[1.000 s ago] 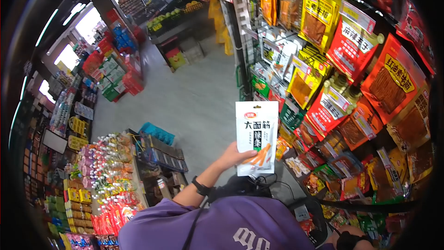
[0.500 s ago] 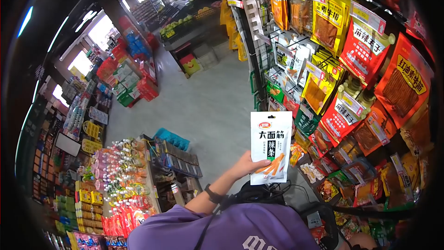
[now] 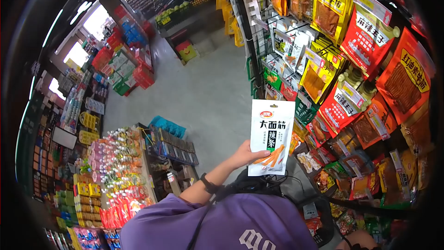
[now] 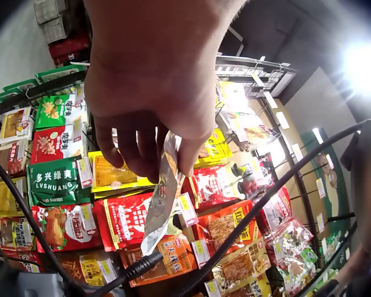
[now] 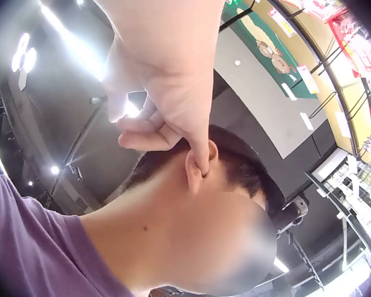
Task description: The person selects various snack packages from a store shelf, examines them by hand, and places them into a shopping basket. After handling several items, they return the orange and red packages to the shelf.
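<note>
A white packet (image 3: 271, 138) with black lettering and a picture of orange strips faces up in the head view. My left hand (image 3: 247, 154) grips its left side, thumb across the front. In the left wrist view the packet (image 4: 163, 198) appears nearly edge-on, pinched between thumb and fingers of the left hand (image 4: 151, 93). My right hand (image 5: 167, 80) is raised beside the head in the right wrist view. One extended finger touches the ear (image 5: 195, 170), while its other fingers are bent and hold nothing.
Hanging snack packets (image 3: 365, 41) fill the rack on the right. Grey floor (image 3: 199, 92) runs ahead between displays. At lower left stands a shelf of colourful bagged goods (image 3: 125, 176); stacked boxes (image 3: 125, 71) are farther back. Black cables (image 4: 241, 223) cross the left wrist view.
The head view has shifted slightly between frames. My left hand keeps its grip on the white packet, which faces the camera throughout and looks slightly higher than half a second ago.
</note>
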`<state>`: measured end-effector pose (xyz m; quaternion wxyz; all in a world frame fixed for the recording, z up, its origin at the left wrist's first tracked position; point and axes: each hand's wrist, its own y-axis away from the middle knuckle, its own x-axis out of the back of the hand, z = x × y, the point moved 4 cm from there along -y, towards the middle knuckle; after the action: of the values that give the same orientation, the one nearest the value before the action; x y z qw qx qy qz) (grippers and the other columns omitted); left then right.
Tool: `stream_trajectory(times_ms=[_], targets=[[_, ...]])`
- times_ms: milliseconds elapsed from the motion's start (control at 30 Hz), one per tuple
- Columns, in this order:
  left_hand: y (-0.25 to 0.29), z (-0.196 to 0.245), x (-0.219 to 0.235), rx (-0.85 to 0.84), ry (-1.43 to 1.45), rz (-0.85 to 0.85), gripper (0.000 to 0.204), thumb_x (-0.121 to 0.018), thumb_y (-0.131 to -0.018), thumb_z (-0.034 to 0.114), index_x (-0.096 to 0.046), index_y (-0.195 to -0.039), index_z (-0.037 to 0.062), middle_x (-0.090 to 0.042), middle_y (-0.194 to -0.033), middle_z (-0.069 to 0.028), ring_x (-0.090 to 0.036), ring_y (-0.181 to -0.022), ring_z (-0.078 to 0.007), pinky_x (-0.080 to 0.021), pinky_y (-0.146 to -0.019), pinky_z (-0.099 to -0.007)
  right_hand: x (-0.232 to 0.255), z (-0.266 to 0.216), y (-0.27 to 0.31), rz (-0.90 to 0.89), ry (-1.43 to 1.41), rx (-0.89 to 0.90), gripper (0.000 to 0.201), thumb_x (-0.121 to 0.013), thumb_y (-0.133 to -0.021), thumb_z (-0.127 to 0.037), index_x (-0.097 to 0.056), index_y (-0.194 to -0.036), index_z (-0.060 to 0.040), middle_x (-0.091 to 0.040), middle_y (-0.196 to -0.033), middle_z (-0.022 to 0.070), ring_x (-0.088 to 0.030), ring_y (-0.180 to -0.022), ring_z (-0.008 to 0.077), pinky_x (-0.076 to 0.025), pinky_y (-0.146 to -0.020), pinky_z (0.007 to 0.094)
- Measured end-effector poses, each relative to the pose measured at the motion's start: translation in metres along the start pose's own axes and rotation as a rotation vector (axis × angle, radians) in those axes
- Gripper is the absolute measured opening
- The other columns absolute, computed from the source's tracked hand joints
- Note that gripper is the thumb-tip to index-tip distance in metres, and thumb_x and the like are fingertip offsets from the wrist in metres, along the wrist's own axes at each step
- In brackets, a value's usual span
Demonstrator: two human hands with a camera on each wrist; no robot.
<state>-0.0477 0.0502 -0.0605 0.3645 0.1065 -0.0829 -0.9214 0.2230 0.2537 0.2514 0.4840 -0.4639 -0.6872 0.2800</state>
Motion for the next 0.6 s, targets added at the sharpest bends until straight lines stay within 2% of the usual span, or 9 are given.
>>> stream_trajectory(times_ms=[100, 533, 600], targets=[[-0.002, 0.004, -0.002, 0.042, -0.003, -0.047, 0.048, -0.078, -0.088, 0.018, -0.062, -0.129, -0.0003, -0.070, -0.120, -0.0092, -0.065, -0.110, -0.0159, -0.050, -0.098, -0.0326, -0.001, 0.001, -0.003, 0.001, 0.004, -0.012, 0.019, -0.068, -0.091, -0.030, -0.070, -0.103, -0.0154, -0.071, -0.086, 0.0031, -0.065, -0.074, 0.0215, -0.056, -0.073, 0.0453], [0.002, 0.011, 0.003, 0.037, -0.049, 0.009, 0.048, -0.079, -0.087, 0.020, -0.063, -0.128, -0.0007, -0.070, -0.121, -0.0098, -0.065, -0.110, -0.0164, -0.050, -0.100, -0.0335, 0.001, -0.008, -0.004, -0.020, -0.031, -0.046, 0.018, -0.067, -0.092, -0.030, -0.070, -0.103, -0.0152, -0.072, -0.085, 0.0025, -0.065, -0.073, 0.0212, -0.056, -0.072, 0.0450], [0.002, -0.003, 0.006, 0.030, -0.052, 0.036, 0.047, -0.079, -0.087, 0.017, -0.063, -0.128, -0.0003, -0.070, -0.121, -0.0100, -0.066, -0.109, -0.0177, -0.051, -0.098, -0.0343, 0.003, -0.014, -0.003, -0.024, -0.038, -0.051, 0.018, -0.067, -0.092, -0.029, -0.070, -0.103, -0.0152, -0.072, -0.084, 0.0024, -0.065, -0.073, 0.0212, -0.056, -0.072, 0.0450]])
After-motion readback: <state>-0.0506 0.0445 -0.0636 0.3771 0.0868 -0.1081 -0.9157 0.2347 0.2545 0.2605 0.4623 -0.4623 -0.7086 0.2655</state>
